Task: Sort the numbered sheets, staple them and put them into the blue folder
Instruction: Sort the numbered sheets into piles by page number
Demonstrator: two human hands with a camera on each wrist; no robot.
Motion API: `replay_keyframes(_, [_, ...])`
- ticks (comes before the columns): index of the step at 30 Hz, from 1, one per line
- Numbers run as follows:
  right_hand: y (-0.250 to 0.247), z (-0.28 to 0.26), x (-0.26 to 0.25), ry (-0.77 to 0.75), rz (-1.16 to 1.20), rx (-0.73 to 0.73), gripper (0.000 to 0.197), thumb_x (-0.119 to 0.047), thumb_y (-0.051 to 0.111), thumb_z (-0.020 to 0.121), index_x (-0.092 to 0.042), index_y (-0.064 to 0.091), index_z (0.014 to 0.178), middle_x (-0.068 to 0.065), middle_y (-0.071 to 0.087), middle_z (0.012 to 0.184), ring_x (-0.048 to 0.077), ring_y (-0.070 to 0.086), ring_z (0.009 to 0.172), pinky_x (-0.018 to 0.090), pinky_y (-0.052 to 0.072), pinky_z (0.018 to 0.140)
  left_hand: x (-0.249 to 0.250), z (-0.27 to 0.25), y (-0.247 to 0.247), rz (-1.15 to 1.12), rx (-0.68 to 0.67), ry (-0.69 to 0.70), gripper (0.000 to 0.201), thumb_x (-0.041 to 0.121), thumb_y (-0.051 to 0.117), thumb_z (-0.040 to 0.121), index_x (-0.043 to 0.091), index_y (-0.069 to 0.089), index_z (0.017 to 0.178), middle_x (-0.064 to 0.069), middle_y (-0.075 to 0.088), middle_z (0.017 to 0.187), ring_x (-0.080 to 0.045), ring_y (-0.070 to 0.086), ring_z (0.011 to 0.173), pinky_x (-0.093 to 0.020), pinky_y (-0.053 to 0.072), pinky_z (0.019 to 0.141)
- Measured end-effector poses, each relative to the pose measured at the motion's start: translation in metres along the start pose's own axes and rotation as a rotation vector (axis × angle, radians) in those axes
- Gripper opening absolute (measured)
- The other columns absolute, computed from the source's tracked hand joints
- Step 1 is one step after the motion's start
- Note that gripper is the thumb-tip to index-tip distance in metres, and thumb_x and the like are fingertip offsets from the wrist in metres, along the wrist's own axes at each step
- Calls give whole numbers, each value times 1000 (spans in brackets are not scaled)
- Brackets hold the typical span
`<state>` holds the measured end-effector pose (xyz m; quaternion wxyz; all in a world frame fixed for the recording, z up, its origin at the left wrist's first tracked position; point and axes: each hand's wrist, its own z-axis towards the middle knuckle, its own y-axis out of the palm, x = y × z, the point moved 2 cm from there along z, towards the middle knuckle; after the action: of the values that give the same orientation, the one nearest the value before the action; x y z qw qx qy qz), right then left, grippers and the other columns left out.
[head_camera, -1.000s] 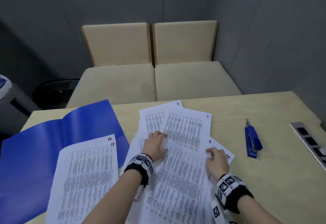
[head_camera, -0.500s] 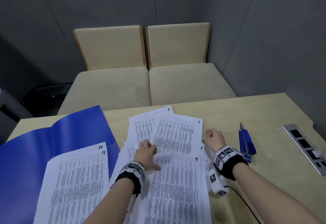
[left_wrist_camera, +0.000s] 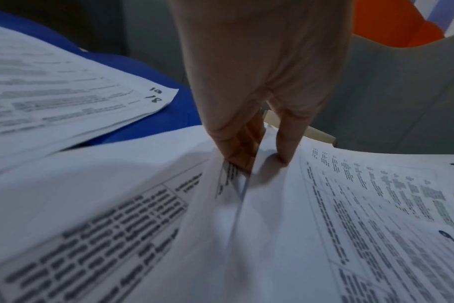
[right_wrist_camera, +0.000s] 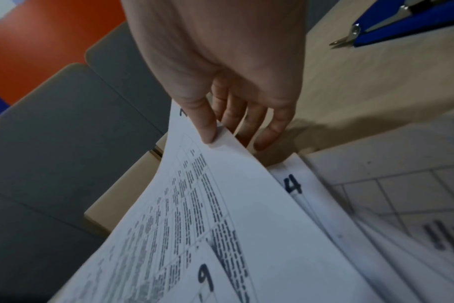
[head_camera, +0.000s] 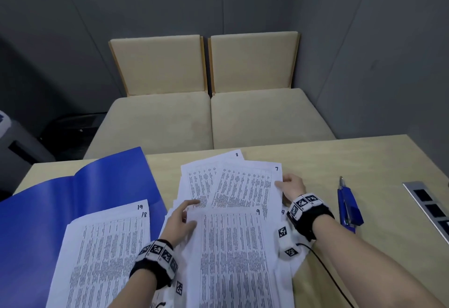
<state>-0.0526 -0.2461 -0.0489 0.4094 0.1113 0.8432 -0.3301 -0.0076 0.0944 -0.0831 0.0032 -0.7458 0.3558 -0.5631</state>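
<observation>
Light wood desk (head_camera: pixel 364 162) across lower frame, two beige chairs (head_camera: pixel 206 103) behind at 12 o'clock. Blue folder (head_camera: pixel 73 191) lying open at 9 o'clock of the desk, overhanging the far edge slightly. Sorted stack (head_camera: pixel 102 254) resting on folder's near half, corners marked 19 and 18. Loose fan of numbered sheets (head_camera: pixel 233 259) mid-desk, at 3 o'clock of the stack, sheet 9 on top nearest the camera, sheet 8 (head_camera: pixel 199 179) furthest at 12 o'clock, a 4 showing at the right edge. Sheet 7 (head_camera: pixel 245 188) lying over 8, right edge raised off the pile. Blue stapler (head_camera: pixel 348 205) flat on desk at 3 o'clock of the fan, apart from paper. Grey socket strip (head_camera: pixel 427 208) at far 3 o'clock edge. Left hand (head_camera: pixel 181 220) at left edge of the fan, fingers (left_wrist_camera: pixel 288 143) straight, tips pressing down on paper, some slid between sheets. Right hand (head_camera: pixel 292 187) pinching right edge of sheet 7, thumb (right_wrist_camera: pixel 205 125) on top, fingers curled beneath.
</observation>
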Motion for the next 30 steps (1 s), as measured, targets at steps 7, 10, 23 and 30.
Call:
replay_keyframes(7, [-29, -16, -12, -122, 387, 218, 21, 4, 43, 90, -8, 52, 105, 13, 57, 104, 23, 53, 87, 28, 42, 75, 2, -6, -7, -222, 142, -47, 57, -5, 54, 87, 34, 43, 127, -10, 42, 66, -23, 39, 65, -28, 33, 59])
replay_keyframes(10, [-65, -17, -22, -220, 563, 408, 23, 6, 40, 88, -13, 50, 96, 4, 56, 81, 16, 49, 69, 15, 42, 55, 5, -8, -11, -187, 185, -47, 60, -3, 50, 85, 39, 42, 128, -5, 32, 65, -21, 31, 60, -27, 28, 56])
replay_keyframes(23, [-77, -29, 16, -53, 125, 164, 34, 3, 34, 79, -10, 56, 101, 8, 61, 88, 23, 57, 78, 28, 45, 69, 14, -9, -3, -27, 179, -93, 42, -13, 38, 74, 17, 64, 89, -4, 65, 79, -18, 56, 59, -24, 42, 55])
replay_keyframes(30, [11, -50, 48, 174, -173, -439, 36, 4, 41, 85, -20, 28, 61, 5, 39, 71, 19, 42, 71, 30, 33, 65, 4, -8, 2, -101, 175, -166, 35, -7, 44, 80, 20, 67, 83, -5, 54, 53, -21, 42, 47, -27, 36, 52])
